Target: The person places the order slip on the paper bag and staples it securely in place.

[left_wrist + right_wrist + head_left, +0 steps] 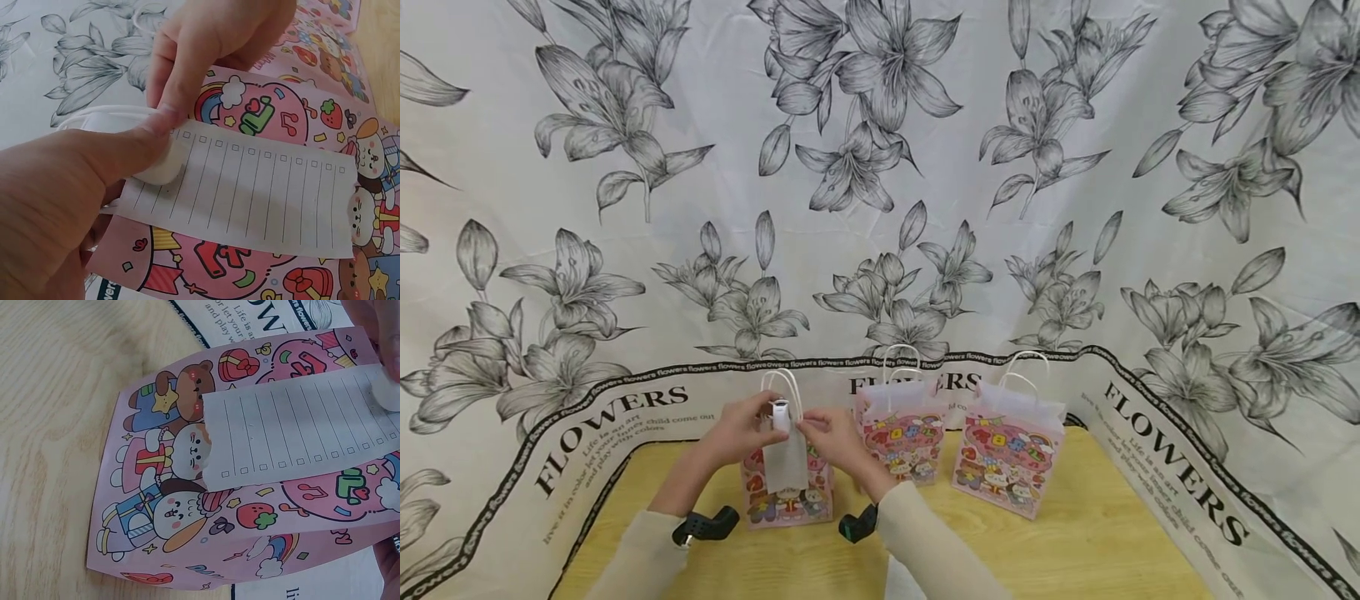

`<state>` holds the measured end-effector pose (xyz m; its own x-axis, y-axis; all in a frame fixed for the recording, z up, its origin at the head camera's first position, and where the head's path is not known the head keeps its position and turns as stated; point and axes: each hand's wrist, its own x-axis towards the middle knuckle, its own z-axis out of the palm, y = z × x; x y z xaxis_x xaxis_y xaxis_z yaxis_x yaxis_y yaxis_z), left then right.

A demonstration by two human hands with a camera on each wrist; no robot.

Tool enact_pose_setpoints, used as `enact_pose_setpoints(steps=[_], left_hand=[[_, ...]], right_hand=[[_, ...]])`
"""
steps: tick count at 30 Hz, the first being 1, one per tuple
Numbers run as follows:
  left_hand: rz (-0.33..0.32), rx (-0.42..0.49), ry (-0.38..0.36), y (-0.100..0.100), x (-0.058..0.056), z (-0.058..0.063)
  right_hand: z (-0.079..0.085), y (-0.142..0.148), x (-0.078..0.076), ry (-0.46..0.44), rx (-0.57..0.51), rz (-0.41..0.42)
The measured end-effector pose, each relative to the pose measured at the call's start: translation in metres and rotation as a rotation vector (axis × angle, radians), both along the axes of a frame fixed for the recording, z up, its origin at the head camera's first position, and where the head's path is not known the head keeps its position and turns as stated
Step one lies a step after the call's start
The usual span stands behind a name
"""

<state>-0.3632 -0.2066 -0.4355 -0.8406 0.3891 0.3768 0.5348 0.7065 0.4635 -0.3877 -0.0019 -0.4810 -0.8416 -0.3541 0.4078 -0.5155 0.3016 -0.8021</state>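
Observation:
A pink cartoon-printed paper gift bag (790, 512) with white handles stands on the left of the table. Against its front lies a lined checklist slip (262, 194) with small tick boxes and a torn bottom edge. My left hand (741, 433) grips a small white rounded object (165, 167) at the slip's top, thumb across it and fingers behind the bag's rim. That object's kind is not clear from these views. Thumb and fingers of my right hand (835, 437) pinch the slip's upper corner at the bag's rim.
Two matching gift bags stand upright to the right, one in the middle (902, 442) and one farther right (1011, 458). A white sheet (901, 579) lies at the table's front edge, partly under my right sleeve. A flower-printed cloth (880, 208) hangs behind the wooden table (1075, 550).

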Motion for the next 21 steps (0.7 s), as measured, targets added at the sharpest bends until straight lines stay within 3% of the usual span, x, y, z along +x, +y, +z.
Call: enact_pose_setpoints(steps=[5,11,17,21], left_hand=[[0.035,-0.059,0.047,-0.001,-0.002,-0.004],[0.045,-0.017,0.058,-0.003,-0.002,-0.008],[0.007,0.05,0.087,-0.003,0.0,-0.017],[-0.021,0.092,0.043,-0.003,0.002,-0.018]], right_hand=[[0.003,-0.002,0.0,-0.003,0.0,-0.004],[0.006,-0.002,-0.003,0.035,0.069,-0.003],[0.018,0.003,-0.003,0.071,0.222,0.109],[0.027,0.004,-0.005,0.137,0.325,0.168]])
